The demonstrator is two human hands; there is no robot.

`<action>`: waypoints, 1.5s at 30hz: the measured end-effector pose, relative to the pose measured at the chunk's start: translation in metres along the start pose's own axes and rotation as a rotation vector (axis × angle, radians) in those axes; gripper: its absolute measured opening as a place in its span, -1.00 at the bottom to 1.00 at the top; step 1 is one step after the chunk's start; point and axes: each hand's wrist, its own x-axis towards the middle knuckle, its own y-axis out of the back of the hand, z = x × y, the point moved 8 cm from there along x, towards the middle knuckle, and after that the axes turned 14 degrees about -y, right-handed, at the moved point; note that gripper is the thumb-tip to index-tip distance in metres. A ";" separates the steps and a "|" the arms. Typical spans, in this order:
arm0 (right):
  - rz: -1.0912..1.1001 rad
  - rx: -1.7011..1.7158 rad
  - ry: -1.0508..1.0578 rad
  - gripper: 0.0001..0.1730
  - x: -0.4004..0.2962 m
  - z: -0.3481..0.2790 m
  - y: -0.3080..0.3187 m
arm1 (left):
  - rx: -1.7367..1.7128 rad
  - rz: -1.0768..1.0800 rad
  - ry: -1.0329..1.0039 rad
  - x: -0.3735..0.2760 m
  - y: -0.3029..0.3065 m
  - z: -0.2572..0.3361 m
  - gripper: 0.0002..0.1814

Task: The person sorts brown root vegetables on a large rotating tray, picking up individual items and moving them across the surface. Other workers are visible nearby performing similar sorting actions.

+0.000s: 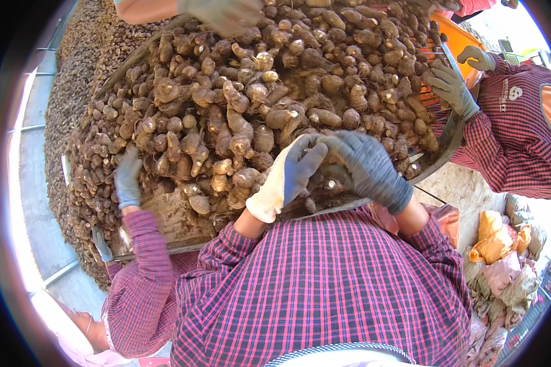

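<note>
My left hand (282, 176), in a white knit glove with a blue coated palm, is at the near edge of a heap of taro corms (238, 128). Its fingers are curled and meet those of my right hand (372, 167), which wears a dark grey glove and is slightly blurred. Whatever may lie between the two hands is hidden by the fingers. Brown, rooty corms of mixed sizes surround both hands, some with pale cut ends. Below them runs the rim of the sorting table (321, 212), close to my checked smock.
At left, a co-worker's gloved hand (128, 176) touches the corms. Another gloved hand (225, 13) reaches in from the far side. On the right a co-worker's gloved hand (452, 89) is beside an orange container (459, 46). Piled sacks (505, 257) lie at lower right.
</note>
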 end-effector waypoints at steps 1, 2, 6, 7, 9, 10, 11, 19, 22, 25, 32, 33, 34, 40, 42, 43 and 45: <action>-0.034 -0.051 -0.042 -0.30 -0.009 0.000 -0.005 | -0.074 -0.047 0.040 0.001 -0.007 -0.009 -0.57; 0.005 0.019 -0.054 -0.30 -0.014 0.001 -0.001 | -0.103 -0.077 0.092 -0.002 -0.010 -0.012 -0.56; -0.172 0.164 -0.206 -0.31 -0.033 0.026 -0.015 | -0.268 -0.165 0.287 -0.020 -0.028 -0.026 -0.51; -0.132 0.211 -0.284 -0.33 -0.035 0.033 -0.018 | -0.325 -0.175 0.330 -0.023 -0.033 -0.031 -0.51; -0.056 0.303 -0.433 -0.37 -0.037 0.040 -0.031 | -0.346 0.012 0.315 -0.021 -0.028 -0.043 -0.51; 0.083 0.259 -0.407 -0.42 -0.036 0.033 -0.029 | -0.374 0.162 0.264 -0.017 -0.028 -0.043 -0.53; 0.095 0.338 -0.420 -0.42 -0.035 0.030 -0.029 | -0.400 0.313 0.211 -0.015 -0.024 -0.043 -0.54; 0.132 -0.067 -0.239 -0.28 -0.024 0.018 -0.021 | -0.075 -0.036 0.031 -0.010 -0.011 -0.034 -0.40; 0.037 -0.112 -0.220 -0.35 -0.020 0.011 -0.028 | -0.118 -0.105 0.009 -0.014 -0.009 -0.040 -0.29; -0.092 0.076 -0.204 -0.42 -0.019 0.015 -0.026 | -0.168 -0.218 0.024 -0.019 -0.011 -0.033 -0.28; -0.296 0.802 -0.490 -0.42 -0.028 0.063 -0.046 | -0.128 -0.203 0.340 -0.026 -0.014 -0.024 -0.35; -0.251 0.788 -0.489 -0.43 -0.026 0.064 -0.042 | -0.125 -0.200 0.247 -0.025 -0.006 -0.026 -0.35; -0.164 0.532 -0.424 -0.45 -0.022 0.070 -0.029 | -0.119 -0.189 0.155 -0.025 0.003 -0.028 -0.34; 0.225 -0.562 -0.209 -0.37 -0.002 0.062 -0.015 | 0.141 0.257 -0.151 -0.042 0.062 0.004 -0.59; 0.072 -0.528 -0.025 -0.26 -0.004 0.037 -0.066 | 0.158 0.335 -0.126 -0.038 0.074 0.007 -0.64; 0.010 -0.502 0.111 -0.16 -0.013 0.038 -0.096 | 0.160 0.343 -0.140 -0.031 0.078 0.004 -0.65; 0.011 -0.426 0.069 -0.07 -0.001 0.051 -0.081 | 0.191 0.363 -0.170 -0.028 0.083 0.002 -0.66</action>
